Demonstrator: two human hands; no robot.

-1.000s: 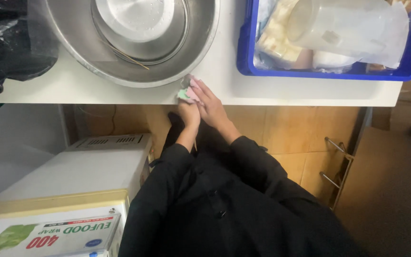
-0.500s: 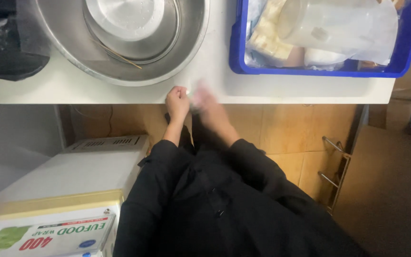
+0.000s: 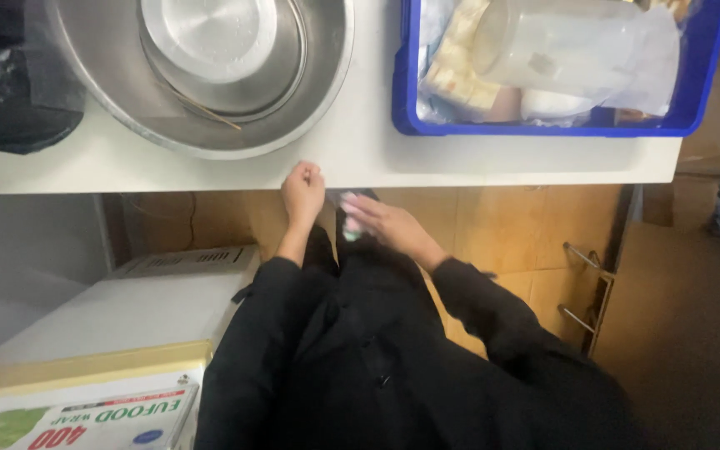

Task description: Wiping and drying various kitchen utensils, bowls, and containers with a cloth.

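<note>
1. A food-preparation workspace, likely a commercial kitchen: a large stainless-steel mixing bowl (image 3: 202, 75) sits on a white countertop (image 3: 360, 154).
2. A blue plastic crate (image 3: 547, 108) holds wrapped supplies and a translucent jug (image 3: 543, 46).
3. A boxed roll of food wrap (image 3: 85, 417) lies below.

Small pale object (image 3: 350, 227): a soft-looking scrap, whitish with hints of pink and green, blurred so that its kind cannot be told. It sits under the fingertips of the right hand (image 3: 385, 225), just below the near edge of the white counter (image 3: 360, 158), roughly at the middle of the scene. The left hand (image 3: 303, 190), closed in a loose fist, rests against the counter edge just to its left.
</note>
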